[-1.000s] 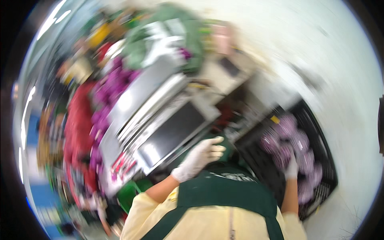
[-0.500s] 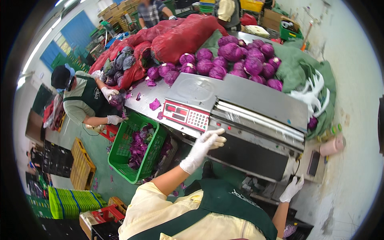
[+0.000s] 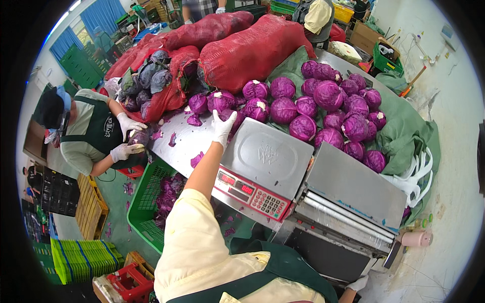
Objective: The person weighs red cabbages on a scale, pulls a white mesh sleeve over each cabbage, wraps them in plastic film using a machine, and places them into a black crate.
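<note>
Over the steel table, the person's left hand (image 3: 223,127) in its white glove stretches out past the weighing scale (image 3: 267,155), fingers spread wide and empty, the fingertips just at the nearest red cabbage (image 3: 221,101) in the heap. That cabbage sits at the front edge of the pile, stem end up, with another trimmed head (image 3: 256,109) close to its right and the red mesh sacks (image 3: 252,46) behind. The right hand (image 3: 357,284) is low by the wrapping machine (image 3: 348,207), only a corner of glove showing, so whether it is open or closed cannot be told. To do this reach well, the judgement is to cup the head from above with the full palm, since a round, waxy cabbage will likely roll off fingertips alone, and to lift it clear of its neighbours before swinging toward the scale. Across the table a co-worker (image 3: 83,126) holds a cabbage in both gloved hands above the green crate (image 3: 146,202).
</note>
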Available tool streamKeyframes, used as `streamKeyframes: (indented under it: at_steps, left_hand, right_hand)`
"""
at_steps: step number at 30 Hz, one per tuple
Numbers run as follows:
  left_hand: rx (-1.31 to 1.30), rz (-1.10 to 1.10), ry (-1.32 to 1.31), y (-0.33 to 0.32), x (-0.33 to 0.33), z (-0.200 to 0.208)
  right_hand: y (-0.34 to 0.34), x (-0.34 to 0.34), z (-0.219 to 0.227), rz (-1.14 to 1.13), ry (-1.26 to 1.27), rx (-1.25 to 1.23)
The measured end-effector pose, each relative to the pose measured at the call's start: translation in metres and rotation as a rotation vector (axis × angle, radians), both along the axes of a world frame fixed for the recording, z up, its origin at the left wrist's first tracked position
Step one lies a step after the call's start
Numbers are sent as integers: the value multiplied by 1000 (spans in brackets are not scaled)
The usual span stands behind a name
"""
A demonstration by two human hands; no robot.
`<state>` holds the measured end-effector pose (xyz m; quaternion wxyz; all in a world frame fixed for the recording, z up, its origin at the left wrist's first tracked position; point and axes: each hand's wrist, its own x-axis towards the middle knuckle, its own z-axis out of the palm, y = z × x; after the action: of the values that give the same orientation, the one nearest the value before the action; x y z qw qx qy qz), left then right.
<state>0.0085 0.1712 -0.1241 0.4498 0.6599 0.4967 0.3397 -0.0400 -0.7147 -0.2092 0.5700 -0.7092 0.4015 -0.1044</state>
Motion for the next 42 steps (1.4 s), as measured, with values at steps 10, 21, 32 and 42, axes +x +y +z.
streamKeyframes:
  at_steps: [10,21,32,42]
  left_hand:
    - [-993,-164,-797,74,-33,-46]
    - [-710,-354,-425,-37,-66,99]
    - [-309,-401,-129,-192,-20,107]
    - [-19,-654,-150,-188,-23,89]
  right_hand:
    - [-31,-4,-20,144,-75,319]
    - [41,-8,48,21,-19,199]
    - [-17,-11,40,272,25,6]
    - [29,138,204,739,-591,-860]
